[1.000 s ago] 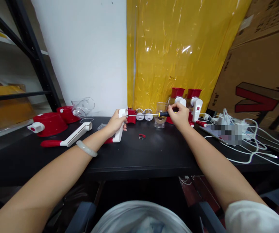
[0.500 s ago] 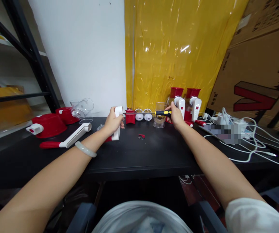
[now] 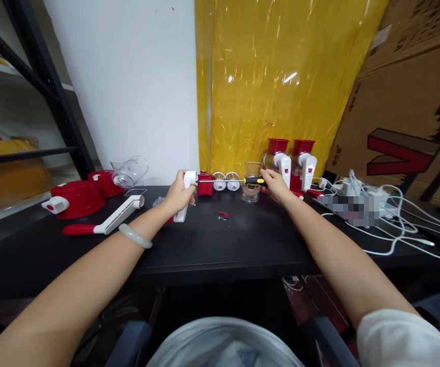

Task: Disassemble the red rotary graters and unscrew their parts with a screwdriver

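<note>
My left hand (image 3: 177, 194) is closed round a white crank handle (image 3: 184, 196) with a red grip end, held upright above the black table (image 3: 212, 244). My right hand (image 3: 275, 184) grips the black and yellow handle of a screwdriver (image 3: 238, 180). Its shaft runs level to the left, and the tip meets the top of the white crank handle. A small red part (image 3: 223, 215) lies on the table between my hands.
A second white crank with a red grip (image 3: 105, 222), red housings (image 3: 76, 196) and a clear hopper (image 3: 130, 171) lie at left. Two assembled red and white grinders (image 3: 292, 163), a clear cup (image 3: 251, 181) and white round parts (image 3: 225, 181) stand at the back. White cables (image 3: 395, 224) sprawl at right.
My right hand has shifted its grip along the screwdriver handle and dropped slightly. The crank handle in my left hand has tilted a little. The screwdriver tip stays at the crank's top.
</note>
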Motion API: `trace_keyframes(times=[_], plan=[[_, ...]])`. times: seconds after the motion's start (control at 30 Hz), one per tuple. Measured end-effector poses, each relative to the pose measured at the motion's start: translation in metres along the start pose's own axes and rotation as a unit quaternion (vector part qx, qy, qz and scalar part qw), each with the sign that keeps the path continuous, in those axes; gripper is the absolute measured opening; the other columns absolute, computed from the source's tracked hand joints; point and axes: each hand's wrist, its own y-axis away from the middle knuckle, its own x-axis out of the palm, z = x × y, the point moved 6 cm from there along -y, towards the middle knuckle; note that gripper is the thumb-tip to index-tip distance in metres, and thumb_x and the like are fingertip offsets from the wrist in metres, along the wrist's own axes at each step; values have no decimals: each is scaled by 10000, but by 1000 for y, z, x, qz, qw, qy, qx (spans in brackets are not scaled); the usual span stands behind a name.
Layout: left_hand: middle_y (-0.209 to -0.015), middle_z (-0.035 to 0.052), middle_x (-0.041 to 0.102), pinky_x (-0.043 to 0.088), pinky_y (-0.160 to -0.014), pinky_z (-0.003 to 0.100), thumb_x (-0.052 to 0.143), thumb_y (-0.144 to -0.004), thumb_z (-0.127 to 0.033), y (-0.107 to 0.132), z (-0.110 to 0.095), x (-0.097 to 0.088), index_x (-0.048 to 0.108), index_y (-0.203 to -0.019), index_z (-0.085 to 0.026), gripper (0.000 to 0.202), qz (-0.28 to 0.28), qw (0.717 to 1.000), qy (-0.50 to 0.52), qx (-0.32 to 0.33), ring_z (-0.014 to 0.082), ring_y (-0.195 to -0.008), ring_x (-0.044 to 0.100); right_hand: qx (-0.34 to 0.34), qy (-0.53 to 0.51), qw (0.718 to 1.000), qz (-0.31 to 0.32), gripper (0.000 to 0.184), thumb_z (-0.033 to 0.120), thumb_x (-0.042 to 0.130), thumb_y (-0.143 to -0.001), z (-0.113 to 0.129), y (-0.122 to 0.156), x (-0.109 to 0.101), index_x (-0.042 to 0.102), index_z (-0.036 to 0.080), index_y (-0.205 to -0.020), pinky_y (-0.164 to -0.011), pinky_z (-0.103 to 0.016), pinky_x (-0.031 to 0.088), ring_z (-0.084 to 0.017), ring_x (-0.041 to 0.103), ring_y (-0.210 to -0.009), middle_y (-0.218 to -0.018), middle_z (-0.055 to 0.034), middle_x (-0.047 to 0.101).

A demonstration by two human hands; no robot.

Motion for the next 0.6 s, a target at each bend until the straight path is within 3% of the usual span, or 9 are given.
trace_keyframes(times=[0.2,0.6], plan=[[-573,-88,518,500,-436,247,537,-666,-118,0,-1,-3,396,-1131,-215,495,-10,1000,16,-14,135,-415,542,-44,-7,999,17,509,689,668,-688,-1,-3,2,461,224,-680,-426,-235,328,-93,432,-478,-596,56,457],[-570,-97,499,507,-437,258,547,-645,-131,-5,5,-5,389,-1105,-229,496,-21,999,38,-27,136,-415,540,-52,-32,998,28,476,638,713,-647,-1,-2,5,557,206,-771,-617,-237,451,-105,526,-661,-765,28,579]])
